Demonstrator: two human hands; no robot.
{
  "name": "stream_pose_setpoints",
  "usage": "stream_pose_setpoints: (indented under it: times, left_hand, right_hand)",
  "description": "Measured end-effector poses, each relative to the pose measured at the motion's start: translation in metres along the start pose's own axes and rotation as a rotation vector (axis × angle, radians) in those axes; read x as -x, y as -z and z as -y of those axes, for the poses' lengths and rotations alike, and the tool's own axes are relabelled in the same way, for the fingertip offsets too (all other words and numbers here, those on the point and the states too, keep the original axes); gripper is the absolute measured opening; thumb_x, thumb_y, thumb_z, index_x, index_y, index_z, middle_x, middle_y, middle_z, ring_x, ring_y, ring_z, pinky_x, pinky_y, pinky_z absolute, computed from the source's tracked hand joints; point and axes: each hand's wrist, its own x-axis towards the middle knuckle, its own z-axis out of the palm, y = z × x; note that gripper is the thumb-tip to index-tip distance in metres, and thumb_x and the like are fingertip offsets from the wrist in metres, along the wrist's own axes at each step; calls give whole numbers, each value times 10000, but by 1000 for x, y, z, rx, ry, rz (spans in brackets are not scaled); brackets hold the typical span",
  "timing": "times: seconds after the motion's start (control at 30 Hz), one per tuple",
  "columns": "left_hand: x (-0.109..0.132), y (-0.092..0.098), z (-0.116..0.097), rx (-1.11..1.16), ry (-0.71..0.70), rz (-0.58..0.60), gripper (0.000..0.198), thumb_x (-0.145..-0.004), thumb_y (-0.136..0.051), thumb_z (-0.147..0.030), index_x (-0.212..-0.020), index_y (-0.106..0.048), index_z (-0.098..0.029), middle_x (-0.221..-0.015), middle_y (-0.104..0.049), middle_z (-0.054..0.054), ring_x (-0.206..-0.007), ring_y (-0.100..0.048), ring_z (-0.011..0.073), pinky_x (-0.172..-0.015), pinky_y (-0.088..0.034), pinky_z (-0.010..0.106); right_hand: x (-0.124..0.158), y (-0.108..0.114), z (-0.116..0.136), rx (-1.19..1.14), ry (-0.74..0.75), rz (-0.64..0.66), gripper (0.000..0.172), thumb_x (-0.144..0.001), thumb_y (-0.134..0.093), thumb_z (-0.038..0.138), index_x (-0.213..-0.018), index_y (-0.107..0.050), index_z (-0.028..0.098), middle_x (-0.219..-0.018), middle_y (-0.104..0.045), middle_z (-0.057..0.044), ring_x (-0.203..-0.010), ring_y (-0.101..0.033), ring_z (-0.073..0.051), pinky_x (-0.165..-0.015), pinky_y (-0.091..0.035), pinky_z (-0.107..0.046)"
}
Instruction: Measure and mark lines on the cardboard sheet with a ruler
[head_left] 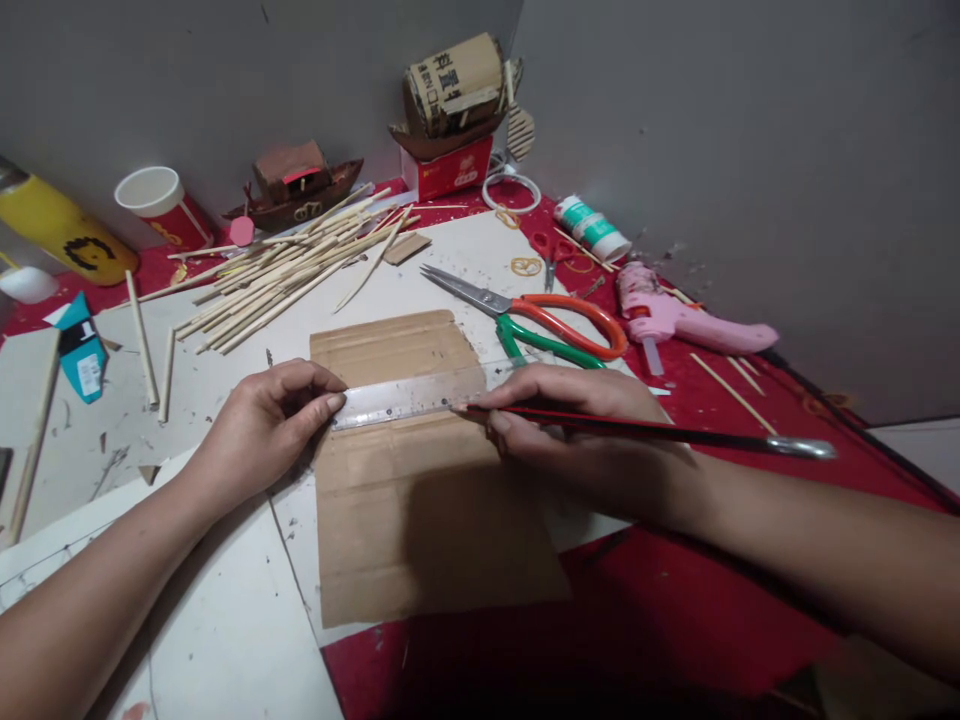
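A clear plastic ruler (pixel 409 396) lies across a brown cardboard piece (pixel 375 540), in its upper half. My left hand (pixel 274 425) pinches the ruler's left end between thumb and fingers, by the cardboard's left edge. In my right hand (pixel 570 425) is a dark pencil (pixel 675 433) with a red stripe and a silvery end pointing right. Its tip meets the cardboard at the ruler's lower edge, near the middle. The ruler's right end passes behind my right fingers. Just beyond that hand lie scissors (pixel 517 310) with one orange and one green handle.
Wooden sticks (pixel 292 270) are heaped at the back left. Two model boats (pixel 304 185) stand along the wall, one on a red box (pixel 448 172). A pink glue gun (pixel 675 318) and a green-white roll (pixel 592 230) lie right. A paper cup (pixel 169 205) and yellow bottle (pixel 67 225) are left.
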Motion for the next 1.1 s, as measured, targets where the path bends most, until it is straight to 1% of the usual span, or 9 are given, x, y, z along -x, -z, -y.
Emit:
stream_pose_setpoints:
  times: [0.07,0.13,0.23,0.43,0.6,0.83,1.1]
  left_hand:
    - [0,-1,1,-2,-9,-2,163,-852,-646,-352,-858,-720,-208,-835,-722,37,-766,-635,191,-721,-476,303]
    - [0,-1,2,-2,-16,-3,158,-852,-645,-353,-857,-719,-213,-832,-722,35,-771,-636,193,-725,-476,304]
    - [0,-1,2,-1,-18,-6,159,-853,-643,-358,-856,-720,-219,-831,-723,34,-767,-637,197,-726,-481,308]
    - [0,-1,2,-26,-19,-10,165,-845,-641,-371,-855,-723,-228,-837,-730,36,-772,-645,211,-737,-489,316]
    - [-1,-1,4,-21,-23,-6,180,-854,-634,-374,-868,-718,-215,-847,-723,35,-786,-641,201,-742,-480,308]
    - [0,0,1,-44,-12,19,200,-867,-617,-381,-883,-711,-206,-852,-722,29,-794,-639,200,-748,-481,310]
    - [1,0,1,-39,-6,8,197,-865,-621,-385,-873,-711,-209,-836,-719,21,-767,-636,193,-732,-486,310]
  right_hand:
    - [-2,-2,-1,31,-6,13,143,-813,-591,167,-831,-724,216,-735,-740,-10,-629,-681,-149,-576,-530,-245]
    - [-2,-4,-2,31,-9,-5,132,-802,-573,168,-790,-699,202,-688,-719,-7,-578,-651,-136,-532,-496,-235]
    - [-1,-6,-3,12,-29,-21,113,-806,-552,186,-747,-648,196,-651,-699,-11,-537,-622,-134,-508,-472,-244]
    - [0,-6,-1,43,-33,15,105,-809,-546,175,-744,-624,202,-662,-698,-4,-560,-621,-129,-542,-466,-242]
    - [-2,-10,-4,62,32,-21,118,-798,-536,150,-731,-622,195,-651,-682,5,-553,-605,-110,-536,-447,-217]
    - [-2,-12,-5,81,80,-26,121,-794,-540,135,-746,-635,191,-650,-676,14,-558,-600,-91,-537,-424,-187]
    - [-4,-12,-7,48,39,-11,130,-771,-530,129,-711,-632,184,-641,-670,14,-545,-582,-83,-528,-423,-178]
